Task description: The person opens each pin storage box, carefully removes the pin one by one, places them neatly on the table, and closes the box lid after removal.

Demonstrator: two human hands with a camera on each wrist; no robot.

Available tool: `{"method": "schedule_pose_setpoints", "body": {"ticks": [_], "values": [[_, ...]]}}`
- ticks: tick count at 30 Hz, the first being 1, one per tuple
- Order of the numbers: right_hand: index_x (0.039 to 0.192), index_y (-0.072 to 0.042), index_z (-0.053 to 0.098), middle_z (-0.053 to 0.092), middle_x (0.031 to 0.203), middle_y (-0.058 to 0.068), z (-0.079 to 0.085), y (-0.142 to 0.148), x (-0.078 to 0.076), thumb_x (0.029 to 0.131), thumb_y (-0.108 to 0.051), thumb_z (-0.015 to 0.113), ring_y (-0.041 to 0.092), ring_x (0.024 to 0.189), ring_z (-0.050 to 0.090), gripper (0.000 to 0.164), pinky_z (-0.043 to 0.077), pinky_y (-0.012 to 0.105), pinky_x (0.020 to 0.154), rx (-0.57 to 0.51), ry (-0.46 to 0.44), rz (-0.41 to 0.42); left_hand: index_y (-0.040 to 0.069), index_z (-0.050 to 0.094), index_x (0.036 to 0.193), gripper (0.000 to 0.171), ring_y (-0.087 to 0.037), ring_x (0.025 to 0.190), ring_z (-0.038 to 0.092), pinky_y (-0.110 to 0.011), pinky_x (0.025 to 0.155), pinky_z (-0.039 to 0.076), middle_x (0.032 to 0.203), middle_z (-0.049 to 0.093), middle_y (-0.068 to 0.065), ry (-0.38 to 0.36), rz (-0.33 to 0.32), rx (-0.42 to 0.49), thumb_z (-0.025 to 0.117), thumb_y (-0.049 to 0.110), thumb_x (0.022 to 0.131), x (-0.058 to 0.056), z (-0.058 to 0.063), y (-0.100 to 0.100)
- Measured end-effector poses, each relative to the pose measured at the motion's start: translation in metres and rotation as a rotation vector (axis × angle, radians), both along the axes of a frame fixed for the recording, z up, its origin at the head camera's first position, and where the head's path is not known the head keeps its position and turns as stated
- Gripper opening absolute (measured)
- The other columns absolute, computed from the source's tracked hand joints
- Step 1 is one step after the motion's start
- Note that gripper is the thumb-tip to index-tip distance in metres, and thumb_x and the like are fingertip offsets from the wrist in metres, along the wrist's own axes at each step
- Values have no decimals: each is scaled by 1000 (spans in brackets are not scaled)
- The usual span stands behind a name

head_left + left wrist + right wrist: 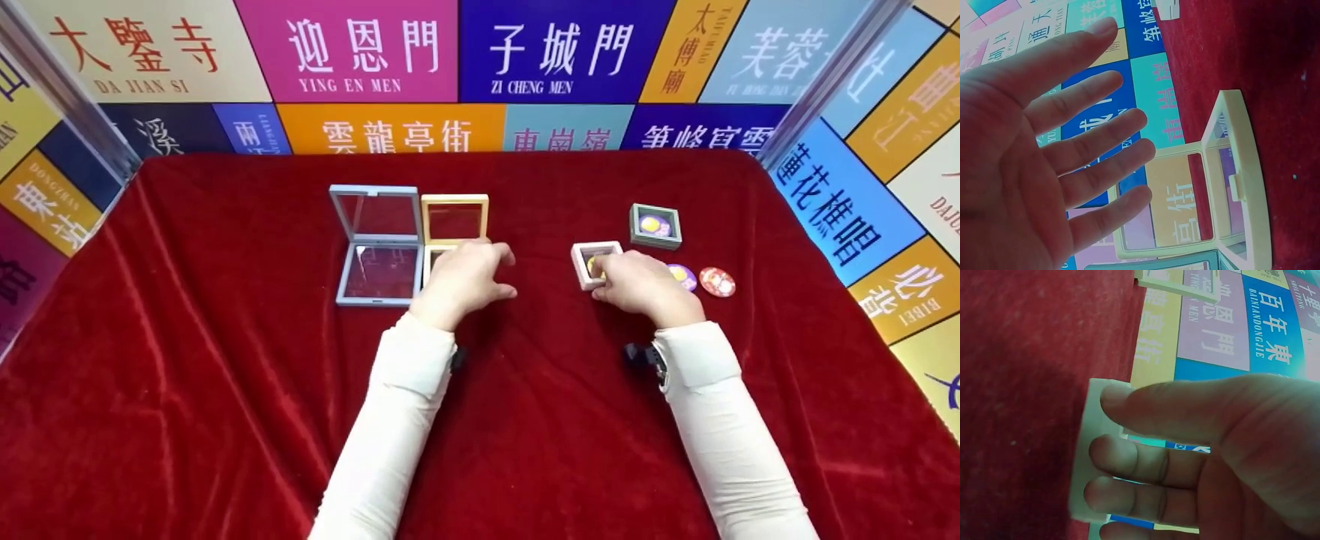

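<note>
My right hand (637,283) is at the small white square display box (581,271), whose recess shows something round and yellow. One finger reaches over the box's edge, while the thumb (1114,402) lies against its side and the other fingers are curled close by. Some of the recess is hidden by that hand. My left hand (466,276) hovers by a yellow hinged frame case (455,199), its fingers (1112,124) spread and nothing held. The case stands unfolded with its lid raised, and the hand covers part of its base in the head view.
A larger blue-grey hinged case (379,303) lies unfolded at the left. Behind the right hand is a green display box (655,244) containing a purple-and-yellow round badge. A purple badge (684,277) and a red badge (718,282) lie on the red cloth (547,420).
</note>
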State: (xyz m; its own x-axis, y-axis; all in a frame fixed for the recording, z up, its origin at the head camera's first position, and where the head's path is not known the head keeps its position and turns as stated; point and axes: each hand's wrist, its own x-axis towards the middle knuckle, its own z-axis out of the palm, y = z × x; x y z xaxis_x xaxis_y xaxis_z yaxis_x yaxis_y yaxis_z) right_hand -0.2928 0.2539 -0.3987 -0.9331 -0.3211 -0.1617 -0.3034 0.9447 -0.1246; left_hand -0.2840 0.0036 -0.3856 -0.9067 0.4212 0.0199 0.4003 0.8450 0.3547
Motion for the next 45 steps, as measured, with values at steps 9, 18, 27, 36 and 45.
{"method": "schedule_pose_setpoints", "body": {"ticks": [9,18,27,36,45], "values": [[61,-13,66,52,56,-5,12,-6,11,72,-21,76,14,57,44,16,33,27,50,-41,-107,58,16,66,113,41,-22,108,62,-43,89,50,111,66,-6,-13,-20,-15,77,34,78,-1,3,3],[48,-14,50,38,44,-8,19,-6,22,65,-3,62,8,44,36,23,28,20,42,-68,-370,97,15,65,114,43,-23,108,62,-42,88,50,111,66,-7,-30,-33,-40,76,35,78,0,1,3],[71,-11,65,55,59,-2,28,12,13,84,-34,62,16,58,50,27,37,29,51,-28,-224,-70,15,65,114,43,-24,107,61,-42,89,49,111,66,-7,-36,-28,-37,76,36,78,1,-1,3],[59,-7,59,52,47,-2,17,33,9,81,-17,58,11,42,49,24,39,24,42,-132,-474,-204,14,65,114,43,-23,107,62,-43,88,50,111,66,-7,-46,-32,-56,76,37,78,2,-2,5],[64,-8,66,59,54,-2,18,46,14,77,-24,65,11,48,54,20,43,24,46,-88,-560,-256,15,65,114,44,-23,108,61,-43,89,50,112,66,-7,-54,-31,-60,75,37,78,1,-1,5]]}}
